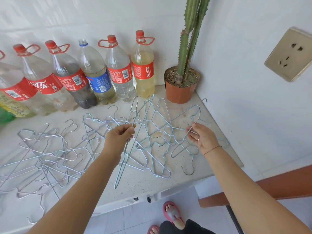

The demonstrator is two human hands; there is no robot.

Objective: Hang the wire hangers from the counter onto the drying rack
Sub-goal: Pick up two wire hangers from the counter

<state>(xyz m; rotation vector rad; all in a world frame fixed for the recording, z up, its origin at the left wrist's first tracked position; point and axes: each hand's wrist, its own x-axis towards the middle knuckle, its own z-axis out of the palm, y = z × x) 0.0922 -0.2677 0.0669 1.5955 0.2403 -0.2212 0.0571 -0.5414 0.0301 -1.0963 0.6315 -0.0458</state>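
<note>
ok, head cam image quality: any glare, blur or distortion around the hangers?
Head view: soft even daylight, faint shadows, no harsh glare; wide-angle distortion leans the bottles leftward; wire hangers pale, low contrast on the counter; left hand and right hand sharp, no motion blur.

- Wire hangers (50, 149): thin, silvery-blue, many, flat and tangled across the worktop (143, 188) from left edge to right corner.
- Lifted hanger (120, 166): edge-on, tilted, hook uppermost, pinched by left hand (121, 134).
- Right-side hanger (196, 119): near right edge, wire pinched by right hand (202, 137).
</note>
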